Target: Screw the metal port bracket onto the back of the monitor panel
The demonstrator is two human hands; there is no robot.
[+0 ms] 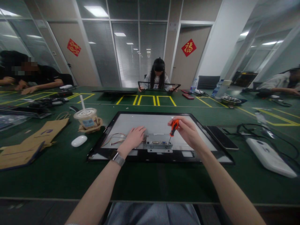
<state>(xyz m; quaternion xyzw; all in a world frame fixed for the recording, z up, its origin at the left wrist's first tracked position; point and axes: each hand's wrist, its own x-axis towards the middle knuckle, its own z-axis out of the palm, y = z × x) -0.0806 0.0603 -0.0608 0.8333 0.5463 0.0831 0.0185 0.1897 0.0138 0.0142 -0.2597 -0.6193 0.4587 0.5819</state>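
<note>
A monitor panel (133, 123) with a black frame lies on the table before me, its pale back facing up. On it sits a metal bracket (159, 147) with ports along its near side. My right hand (188, 131) grips an orange and black screwdriver (174, 126), whose shaft points down at the bracket's right part. The exact contact of the tip is too small to make out. Fingers stretched out, my left hand (136, 137) lies flat on the panel just left of the bracket. Thin wires (114, 139) run across the panel beside my left wrist.
Left of the panel are a drink cup (87, 118), a white mouse (79, 141) and a brown paper bag (51, 129). To its right lie a dark phone (221, 137), a white device (270, 157) and black cables (243, 128). Across the table a person (158, 73) holds a black frame (161, 85).
</note>
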